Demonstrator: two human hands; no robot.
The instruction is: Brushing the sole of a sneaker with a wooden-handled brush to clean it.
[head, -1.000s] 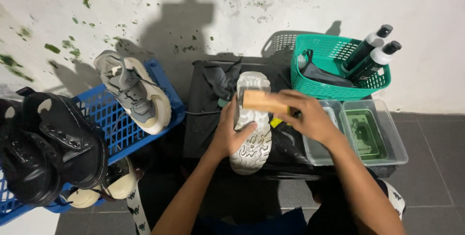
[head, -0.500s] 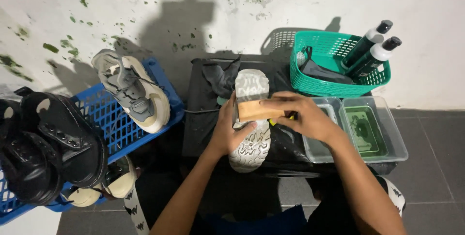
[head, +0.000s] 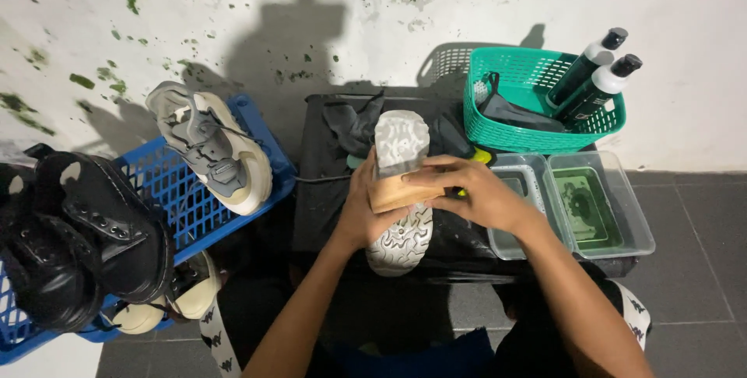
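A pale sneaker point(head: 401, 183) lies sole-up on a black table point(head: 327, 191). My left hand point(head: 359, 210) grips its left side. My right hand point(head: 471, 191) holds a wooden-backed brush point(head: 401, 189) pressed across the middle of the sole. The sole's upper part looks wet or soapy.
A blue crate point(head: 179, 199) at the left carries a grey-and-cream sneaker point(head: 210, 148) and black boots point(head: 78, 238). A green basket point(head: 537, 98) with two dark bottles point(head: 595, 78) stands at the back right. Two clear tubs point(head: 572, 207) of greenish water sit beside my right hand. Dark cloths point(head: 350, 125) lie behind the shoe.
The brush in my right hand has slid down the sole, from near the toe toward its middle. My left hand has kept its hold on the shoe.
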